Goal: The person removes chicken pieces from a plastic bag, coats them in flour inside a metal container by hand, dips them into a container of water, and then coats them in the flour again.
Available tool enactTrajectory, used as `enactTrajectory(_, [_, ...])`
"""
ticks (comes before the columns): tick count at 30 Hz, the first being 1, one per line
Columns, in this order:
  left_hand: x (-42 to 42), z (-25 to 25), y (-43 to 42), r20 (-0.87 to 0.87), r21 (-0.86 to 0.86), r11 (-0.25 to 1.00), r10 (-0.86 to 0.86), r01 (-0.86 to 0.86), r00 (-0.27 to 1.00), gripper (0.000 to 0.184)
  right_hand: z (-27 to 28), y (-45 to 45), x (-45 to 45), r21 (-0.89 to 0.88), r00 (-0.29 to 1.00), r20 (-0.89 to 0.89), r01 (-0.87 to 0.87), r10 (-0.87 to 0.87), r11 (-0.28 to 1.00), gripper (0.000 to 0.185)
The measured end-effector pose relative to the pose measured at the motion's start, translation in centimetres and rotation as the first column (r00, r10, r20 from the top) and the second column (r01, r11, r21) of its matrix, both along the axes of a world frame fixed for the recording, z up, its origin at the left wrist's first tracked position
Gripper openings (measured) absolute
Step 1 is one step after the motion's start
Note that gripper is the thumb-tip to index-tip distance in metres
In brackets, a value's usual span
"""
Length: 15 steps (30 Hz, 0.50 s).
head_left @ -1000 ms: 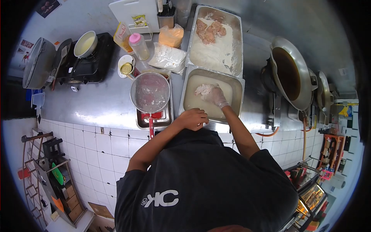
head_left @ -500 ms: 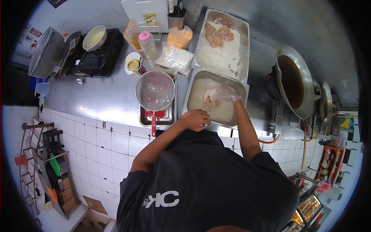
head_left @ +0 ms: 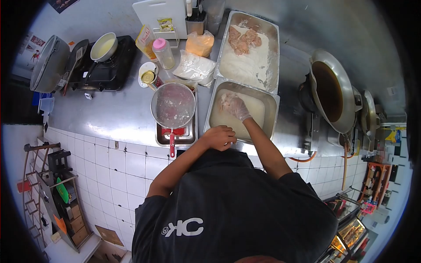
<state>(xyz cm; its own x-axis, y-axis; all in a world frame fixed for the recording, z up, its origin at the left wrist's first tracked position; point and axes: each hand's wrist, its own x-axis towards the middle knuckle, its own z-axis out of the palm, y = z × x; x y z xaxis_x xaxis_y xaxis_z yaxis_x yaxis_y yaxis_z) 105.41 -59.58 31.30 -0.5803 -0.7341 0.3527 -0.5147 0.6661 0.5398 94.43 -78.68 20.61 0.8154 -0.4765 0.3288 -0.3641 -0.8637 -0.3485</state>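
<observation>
My right hand (head_left: 237, 109), in a clear plastic glove, is inside the front metal tray (head_left: 275, 115) of pale, milky liquid (head_left: 253, 106). Its fingers are closed around a raw chicken piece (head_left: 225, 102) near the tray's left side; part of the piece is hidden by the glove. Bare and curled, my left hand (head_left: 220, 137) lies over the front left rim of that tray, its fingers closed there. Directly behind stands a second metal tray (head_left: 275, 57) with white flour (head_left: 245, 66) and several raw chicken pieces (head_left: 244, 40) on top of it.
A red-handled strainer (head_left: 173, 105) rests over a small steel tray on the left. Behind it are a pink-capped bottle (head_left: 164, 55), a bag of white powder (head_left: 195, 68) and an orange bag (head_left: 200, 44). A wok of dark oil (head_left: 329, 92) stands right; a stove (head_left: 107, 68) far left.
My right hand has moved left and slightly away from me within the liquid tray, carrying the chicken piece. My left hand stays at the front rim. The view has shifted slightly.
</observation>
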Motion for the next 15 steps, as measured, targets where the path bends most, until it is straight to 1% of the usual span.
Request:
enactTrajectory(1, [0.0,-0.1,0.0,0.002,-0.004,1.000,-0.001,0.001,1.000,0.013,1.3,0.7,0.4,0.001,1.000,0.000,-0.002,0.002,1.000,0.021])
enactTrajectory(2, [0.0,-0.1,0.1,0.003,-0.009,1.000,-0.002,0.002,1.000,0.013,2.5,1.6,0.4,0.047,0.930,-0.365,-0.034,0.049,0.998,0.021])
enactTrajectory(3, [-0.1,-0.1,0.1,0.004,-0.009,1.000,0.001,-0.001,1.000,0.013,3.6,2.4,0.5,0.100,0.729,-0.677,-0.049,0.104,0.994,0.021])
enactTrajectory(4, [-0.1,-0.2,0.2,-0.007,-0.019,1.000,0.007,-0.007,1.000,0.013,2.2,2.6,0.0,0.099,0.730,-0.675,-0.053,0.106,0.994,0.021])
enactTrajectory(5, [-0.1,-0.2,0.2,-0.018,-0.030,0.999,0.014,-0.015,1.000,0.013,1.0,2.7,-0.7,0.095,0.703,-0.699,-0.096,0.135,0.991,0.022])
enactTrajectory(6, [0.0,-0.2,0.2,-0.017,-0.032,0.999,0.019,-0.019,1.000,0.013,1.0,2.8,-0.8,0.092,0.673,-0.722,-0.138,0.162,0.986,0.023])
enactTrajectory(7, [-0.1,-0.3,0.2,-0.012,-0.017,1.000,0.014,-0.014,1.000,0.013,1.0,2.9,-0.8,0.092,0.673,-0.722,-0.139,0.162,0.986,0.023])
enactTrajectory(9, [-0.2,-0.4,0.2,-0.008,-0.005,1.000,0.009,-0.009,1.000,0.013,0.8,2.8,-0.8,0.069,0.758,-0.641,-0.101,0.122,0.992,0.028])
enactTrajectory(10, [-0.2,-0.4,0.3,-0.011,-0.023,1.000,0.009,-0.009,1.000,0.013,0.4,2.9,-0.4,0.067,0.756,-0.642,-0.106,0.124,0.992,0.028])
enactTrajectory(12, [0.1,-0.3,0.0,-0.013,-0.047,0.998,0.030,-0.030,0.999,0.013,0.0,2.8,1.0,-0.004,0.693,-0.721,-0.021,0.011,1.000,0.028])
enactTrajectory(13, [0.0,-0.3,0.1,-0.015,-0.029,0.999,0.023,-0.023,1.000,0.013,-0.1,2.9,1.3,0.000,0.693,-0.721,-0.026,0.018,1.000,0.028])
enactTrajectory(15, [0.0,-0.4,0.4,-0.013,-0.014,1.000,0.003,-0.003,1.000,0.013,0.0,2.6,1.7,0.131,0.660,-0.741,-0.033,0.120,0.991,0.034])
